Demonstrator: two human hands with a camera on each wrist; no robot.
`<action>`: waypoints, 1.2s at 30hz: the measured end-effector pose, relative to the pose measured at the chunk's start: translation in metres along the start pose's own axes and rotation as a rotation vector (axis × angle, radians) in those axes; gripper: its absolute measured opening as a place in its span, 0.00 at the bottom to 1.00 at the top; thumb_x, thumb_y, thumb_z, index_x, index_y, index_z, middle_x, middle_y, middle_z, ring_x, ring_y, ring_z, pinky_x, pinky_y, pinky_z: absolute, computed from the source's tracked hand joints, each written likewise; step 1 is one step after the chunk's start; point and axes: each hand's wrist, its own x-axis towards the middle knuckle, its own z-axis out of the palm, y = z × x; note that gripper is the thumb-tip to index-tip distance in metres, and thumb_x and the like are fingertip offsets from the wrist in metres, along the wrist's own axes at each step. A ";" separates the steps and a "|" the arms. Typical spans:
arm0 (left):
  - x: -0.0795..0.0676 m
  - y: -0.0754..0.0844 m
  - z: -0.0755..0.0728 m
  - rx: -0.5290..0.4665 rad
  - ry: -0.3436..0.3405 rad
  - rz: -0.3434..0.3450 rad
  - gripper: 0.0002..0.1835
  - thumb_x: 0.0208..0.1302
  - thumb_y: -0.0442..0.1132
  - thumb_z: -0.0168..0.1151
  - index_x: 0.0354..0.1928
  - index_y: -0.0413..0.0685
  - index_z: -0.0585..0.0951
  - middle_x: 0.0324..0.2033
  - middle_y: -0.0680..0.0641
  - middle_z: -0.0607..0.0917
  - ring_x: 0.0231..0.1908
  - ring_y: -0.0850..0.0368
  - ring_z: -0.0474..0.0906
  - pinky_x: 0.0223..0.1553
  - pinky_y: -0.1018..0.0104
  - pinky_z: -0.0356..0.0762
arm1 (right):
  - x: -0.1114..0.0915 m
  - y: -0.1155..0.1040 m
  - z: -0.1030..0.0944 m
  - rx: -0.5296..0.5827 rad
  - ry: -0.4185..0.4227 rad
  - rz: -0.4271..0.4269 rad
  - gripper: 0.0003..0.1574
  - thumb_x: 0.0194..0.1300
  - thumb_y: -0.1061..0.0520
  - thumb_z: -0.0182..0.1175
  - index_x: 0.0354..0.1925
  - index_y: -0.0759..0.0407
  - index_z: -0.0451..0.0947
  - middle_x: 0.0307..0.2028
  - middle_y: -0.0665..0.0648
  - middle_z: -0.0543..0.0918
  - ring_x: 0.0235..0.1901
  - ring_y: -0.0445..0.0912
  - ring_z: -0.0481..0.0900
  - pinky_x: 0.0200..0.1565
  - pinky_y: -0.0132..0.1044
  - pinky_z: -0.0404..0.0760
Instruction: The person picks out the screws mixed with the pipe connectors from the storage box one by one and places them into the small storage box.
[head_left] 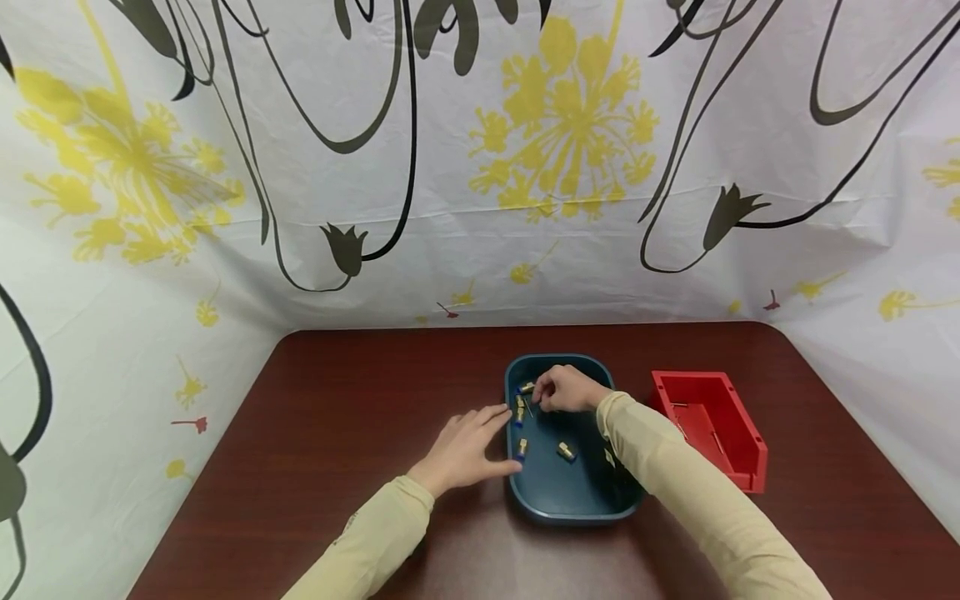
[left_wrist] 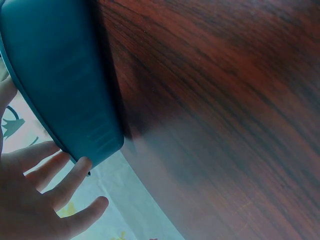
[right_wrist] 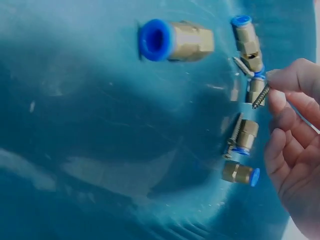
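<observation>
The blue tray point(head_left: 573, 498) holds several brass push-in fittings with blue collars, one of them point(head_left: 566, 452) lying apart from the others. My right hand point(head_left: 567, 389) is over the far part of the tray and pinches a screw point(right_wrist: 261, 96) between thumb and forefinger. Close to that screw, a row of fittings point(right_wrist: 246, 134) lies along the tray wall with other loose screws point(right_wrist: 236, 131) among them. At the tray's left side, my left hand point(head_left: 467, 446) touches the rim with its fingers spread. The left wrist view shows these fingers point(left_wrist: 75, 182) along the rim.
Right of the tray stands a red bin point(head_left: 756, 467) with a few screws point(head_left: 717, 442) in it, partly behind my right forearm. Both sit on a dark wooden table point(head_left: 360, 417). A patterned cloth point(head_left: 465, 167) hangs behind the table's far edge.
</observation>
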 end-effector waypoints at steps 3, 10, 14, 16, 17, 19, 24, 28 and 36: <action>0.000 0.000 0.000 -0.002 -0.003 -0.004 0.41 0.50 0.64 0.55 0.63 0.49 0.64 0.60 0.49 0.64 0.55 0.51 0.64 0.52 0.49 0.59 | -0.001 -0.001 -0.005 -0.004 0.001 -0.025 0.07 0.51 0.66 0.56 0.31 0.61 0.79 0.22 0.49 0.76 0.21 0.42 0.71 0.27 0.34 0.72; 0.001 0.000 0.000 -0.001 -0.010 -0.012 0.41 0.50 0.64 0.56 0.63 0.49 0.64 0.60 0.50 0.63 0.55 0.51 0.63 0.53 0.49 0.59 | -0.006 -0.009 -0.020 -0.009 0.006 -0.062 0.08 0.52 0.66 0.56 0.33 0.63 0.79 0.26 0.50 0.78 0.22 0.41 0.72 0.27 0.34 0.73; 0.001 0.000 0.000 0.000 -0.010 -0.010 0.41 0.50 0.64 0.56 0.63 0.49 0.64 0.60 0.50 0.63 0.55 0.51 0.63 0.53 0.49 0.59 | -0.011 -0.014 -0.027 -0.018 0.009 -0.069 0.08 0.52 0.65 0.57 0.33 0.63 0.80 0.25 0.49 0.78 0.22 0.42 0.72 0.28 0.35 0.73; 0.001 0.000 0.000 0.003 -0.008 -0.008 0.41 0.50 0.64 0.56 0.63 0.49 0.64 0.60 0.50 0.64 0.55 0.52 0.63 0.53 0.49 0.59 | -0.013 -0.014 -0.031 -0.034 0.011 -0.077 0.08 0.52 0.65 0.57 0.33 0.61 0.80 0.25 0.48 0.77 0.22 0.41 0.71 0.28 0.34 0.73; 0.001 0.000 0.000 0.004 -0.005 -0.008 0.41 0.50 0.64 0.56 0.63 0.49 0.64 0.60 0.50 0.64 0.55 0.52 0.64 0.52 0.50 0.59 | -0.014 -0.013 -0.033 -0.044 0.014 -0.085 0.08 0.52 0.65 0.57 0.32 0.61 0.80 0.24 0.48 0.77 0.22 0.41 0.71 0.28 0.34 0.73; 0.001 0.000 0.001 0.003 0.000 -0.007 0.41 0.50 0.64 0.56 0.63 0.49 0.64 0.60 0.50 0.64 0.55 0.52 0.64 0.52 0.50 0.59 | -0.016 -0.014 -0.037 -0.058 0.018 -0.094 0.08 0.52 0.65 0.56 0.32 0.60 0.80 0.24 0.47 0.77 0.22 0.41 0.71 0.28 0.34 0.73; 0.000 0.001 0.001 -0.008 0.001 -0.010 0.41 0.50 0.64 0.57 0.63 0.49 0.64 0.60 0.49 0.64 0.55 0.51 0.64 0.52 0.50 0.59 | -0.025 -0.017 -0.048 -0.057 0.020 -0.100 0.08 0.53 0.65 0.55 0.31 0.58 0.80 0.24 0.47 0.77 0.22 0.42 0.71 0.28 0.35 0.72; 0.000 0.001 0.000 -0.013 -0.001 -0.009 0.41 0.49 0.64 0.57 0.62 0.49 0.64 0.60 0.49 0.64 0.55 0.51 0.63 0.52 0.50 0.60 | -0.034 -0.018 -0.056 -0.064 0.015 -0.113 0.09 0.53 0.66 0.55 0.30 0.55 0.79 0.24 0.47 0.77 0.22 0.42 0.70 0.28 0.36 0.72; -0.001 0.002 0.000 -0.002 0.002 -0.012 0.41 0.49 0.64 0.57 0.63 0.49 0.64 0.60 0.49 0.64 0.56 0.51 0.63 0.53 0.49 0.59 | -0.052 -0.015 -0.072 -0.097 0.024 -0.128 0.09 0.53 0.65 0.55 0.30 0.54 0.79 0.24 0.46 0.76 0.22 0.41 0.70 0.28 0.35 0.72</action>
